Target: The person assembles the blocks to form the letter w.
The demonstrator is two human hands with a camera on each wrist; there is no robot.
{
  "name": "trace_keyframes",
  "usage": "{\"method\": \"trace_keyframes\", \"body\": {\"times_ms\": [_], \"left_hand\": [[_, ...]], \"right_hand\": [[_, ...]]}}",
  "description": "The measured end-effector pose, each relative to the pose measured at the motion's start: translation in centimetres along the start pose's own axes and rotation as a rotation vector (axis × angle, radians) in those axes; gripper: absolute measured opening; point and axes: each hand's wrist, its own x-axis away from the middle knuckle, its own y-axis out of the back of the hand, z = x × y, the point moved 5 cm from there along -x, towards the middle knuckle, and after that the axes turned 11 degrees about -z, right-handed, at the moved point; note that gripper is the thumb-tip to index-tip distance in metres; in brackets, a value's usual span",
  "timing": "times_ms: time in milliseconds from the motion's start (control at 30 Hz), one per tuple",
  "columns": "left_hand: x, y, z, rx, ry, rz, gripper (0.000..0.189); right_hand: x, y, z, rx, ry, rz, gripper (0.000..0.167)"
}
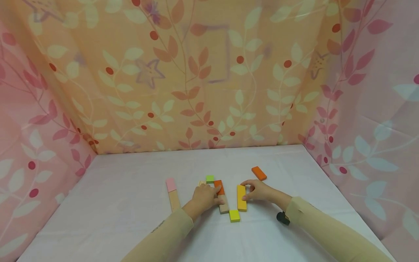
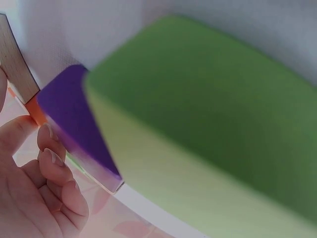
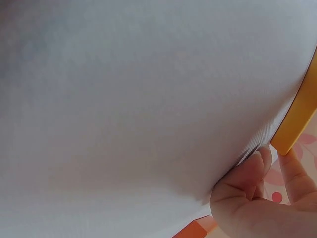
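In the head view my left hand (image 1: 205,197) reaches over a row of blocks, its index finger on an orange block (image 1: 218,183) and its thumb at the pale wooden block (image 1: 224,205) adjoining it. Its other fingers curl loosely, beside a purple block (image 2: 74,109) in the left wrist view. A large blurred green block (image 2: 208,114) lies nearer that camera. My right hand (image 1: 260,191) holds a long yellow block (image 1: 241,203), index finger at the far end and thumb at the right side. That index fingertip meets the yellow block's end in the right wrist view.
A small lime block (image 1: 234,215) sits in front, and a light green one (image 1: 210,178) stands behind the left hand near a striped pale piece (image 1: 202,182). Pink (image 1: 171,184) and wooden (image 1: 174,200) blocks adjoin at left. Another orange block (image 1: 259,173) lies behind the right hand.
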Motion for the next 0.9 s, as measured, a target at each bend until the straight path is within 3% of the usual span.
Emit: {"method": "trace_keyframes", "body": {"times_ms": [67,400,667,900], "left_hand": [[-0.1,-0.4,0.1,-0.006,-0.008,-0.014,0.064],[0.0,0.1,0.0,-0.010,0.003,0.008,0.065],[0.0,0.0,0.0,-0.009,0.002,0.010,0.064],[0.0,0.0,0.0,-0.006,0.009,0.015,0.064]], "right_hand": [[0.0,0.0,0.1,-0.005,0.002,0.001,0.060],[-0.3,0.3,-0.4,-0.071,0.007,-0.003,0.061],[-0.9,3.1,-1.6,-0.166,-0.027,-0.163,0.048],[-2.3,5.1,-3.8,-0.165,-0.078,-0.243,0.059]]}}
